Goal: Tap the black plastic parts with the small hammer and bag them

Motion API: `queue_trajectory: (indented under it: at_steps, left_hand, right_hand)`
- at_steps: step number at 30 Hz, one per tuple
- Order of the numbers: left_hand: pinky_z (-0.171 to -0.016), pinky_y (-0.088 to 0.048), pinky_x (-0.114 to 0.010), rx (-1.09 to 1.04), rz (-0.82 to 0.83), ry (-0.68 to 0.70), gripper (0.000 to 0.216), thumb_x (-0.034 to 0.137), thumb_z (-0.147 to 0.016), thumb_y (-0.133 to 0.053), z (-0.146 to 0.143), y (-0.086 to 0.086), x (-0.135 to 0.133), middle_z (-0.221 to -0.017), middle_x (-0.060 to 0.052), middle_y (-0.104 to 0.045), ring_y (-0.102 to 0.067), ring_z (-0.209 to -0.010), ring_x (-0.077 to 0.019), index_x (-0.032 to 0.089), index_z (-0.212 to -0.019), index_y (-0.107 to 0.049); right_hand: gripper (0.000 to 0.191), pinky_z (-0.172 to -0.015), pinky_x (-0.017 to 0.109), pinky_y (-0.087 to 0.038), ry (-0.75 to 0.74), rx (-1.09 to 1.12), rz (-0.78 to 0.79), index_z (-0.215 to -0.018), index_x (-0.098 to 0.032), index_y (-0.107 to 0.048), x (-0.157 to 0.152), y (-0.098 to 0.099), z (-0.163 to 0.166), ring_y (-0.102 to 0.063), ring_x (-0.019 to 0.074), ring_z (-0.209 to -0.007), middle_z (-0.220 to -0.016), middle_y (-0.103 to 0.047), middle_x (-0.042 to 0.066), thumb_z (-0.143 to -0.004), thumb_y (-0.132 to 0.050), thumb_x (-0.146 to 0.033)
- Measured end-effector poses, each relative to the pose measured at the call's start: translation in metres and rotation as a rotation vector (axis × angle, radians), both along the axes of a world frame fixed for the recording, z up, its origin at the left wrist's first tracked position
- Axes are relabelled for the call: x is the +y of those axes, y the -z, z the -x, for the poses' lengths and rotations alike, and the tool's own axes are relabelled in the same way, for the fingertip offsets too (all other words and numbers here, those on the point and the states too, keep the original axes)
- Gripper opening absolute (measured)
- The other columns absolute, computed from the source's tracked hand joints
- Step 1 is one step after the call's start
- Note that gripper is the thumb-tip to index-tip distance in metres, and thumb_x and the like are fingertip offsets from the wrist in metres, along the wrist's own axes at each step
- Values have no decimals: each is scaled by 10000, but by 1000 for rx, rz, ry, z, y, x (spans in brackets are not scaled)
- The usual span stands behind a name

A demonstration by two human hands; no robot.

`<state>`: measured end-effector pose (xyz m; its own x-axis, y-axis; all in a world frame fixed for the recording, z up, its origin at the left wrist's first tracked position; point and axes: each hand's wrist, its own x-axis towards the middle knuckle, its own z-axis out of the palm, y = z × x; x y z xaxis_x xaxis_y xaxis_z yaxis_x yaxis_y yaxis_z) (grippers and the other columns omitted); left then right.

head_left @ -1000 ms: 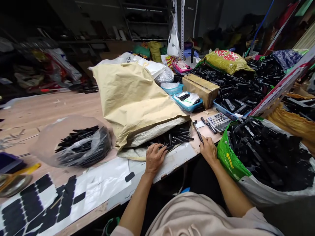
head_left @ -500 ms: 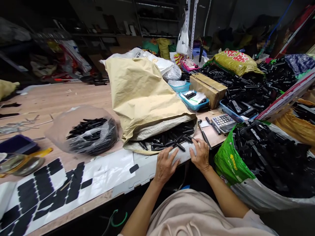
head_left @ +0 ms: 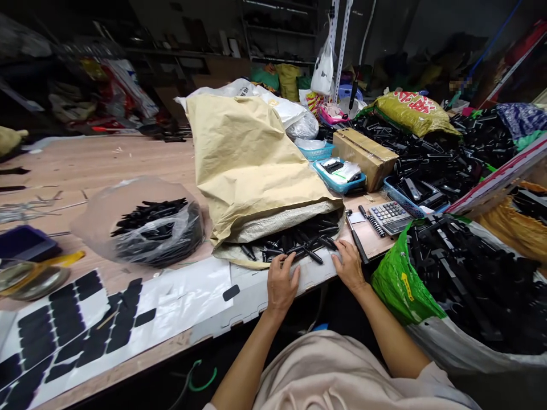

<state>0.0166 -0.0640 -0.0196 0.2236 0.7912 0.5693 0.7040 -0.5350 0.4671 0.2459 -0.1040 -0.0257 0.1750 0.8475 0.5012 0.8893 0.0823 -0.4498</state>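
Black handle-like plastic pieces point(head_left: 299, 238) spill in a pile from the mouth of a tan paper sack point(head_left: 256, 154) lying on the table. My left hand point(head_left: 282, 285) rests at the table's front edge, with its thumb apart and its bent fingertips at the near side of the pile. To the right, my right hand point(head_left: 349, 266) has its fingers apart, the tips by the end of one black piece point(head_left: 328, 243). Another loose piece point(head_left: 314, 256) lies between the hands. Neither hand visibly grips anything.
Left of the sack sits a clear plastic bag point(head_left: 158, 233) of thin black parts. A white sheet bears black stickers point(head_left: 66, 319). A calculator point(head_left: 390, 217) and notebook lie to the right, beside a green-white sack point(head_left: 395, 290) full of black parts.
My left hand has moved slightly left and its fingers have drawn closer together. My right hand stays by the same piece, its fingers slightly lower. The view has shifted a little.
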Motion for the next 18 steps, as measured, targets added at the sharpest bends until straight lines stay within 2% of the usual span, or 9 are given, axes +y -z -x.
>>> queue_trajectory:
  at_steps: [5,9,13,16,18]
  left_hand:
    - [-764,-504,-323,190,-11,-11,230,278,-930,-582,6,0,17,-985,-71,-618,-616,-868,-211,206,-1114,-700]
    - [-717,-481,-302,238,-47,-26,213,298,-939,-574,6,1,19,-971,-65,-640,-623,-823,-194,215,-1081,-710]
    - [-718,-479,-300,192,-76,-2,203,284,-939,-565,6,-1,16,-950,-69,-646,-630,-821,-194,198,-1056,-706]
    - [-723,-488,-308,150,-65,13,193,284,-928,-569,6,-3,14,-919,-65,-646,-633,-811,-196,192,-1033,-704]
    - [-732,-494,-309,131,-55,19,182,285,-918,-578,7,-4,14,-908,-63,-647,-636,-815,-197,192,-1011,-704]
  right_hand:
    - [267,-1004,446,-448,-28,68,-50,-1140,-164,-670,13,4,1,-573,272,-1095,-1137,-662,139,-928,-508,-174]
    - [202,-976,442,-462,-22,106,-109,-1015,-177,-695,16,3,-1,-575,264,-1066,-1071,-657,128,-923,-516,-175]
    - [229,-979,448,-461,-8,83,-84,-1093,-170,-688,11,-4,0,-557,266,-1083,-1141,-629,133,-907,-561,-206]
    - [272,-1010,478,-430,38,32,-132,-1142,-176,-682,5,-13,5,-529,286,-1149,-1224,-589,144,-897,-574,-219]
    - [288,-1008,476,-424,26,5,-160,-1160,-182,-680,1,-18,11,-531,287,-1140,-1201,-587,138,-894,-579,-229]
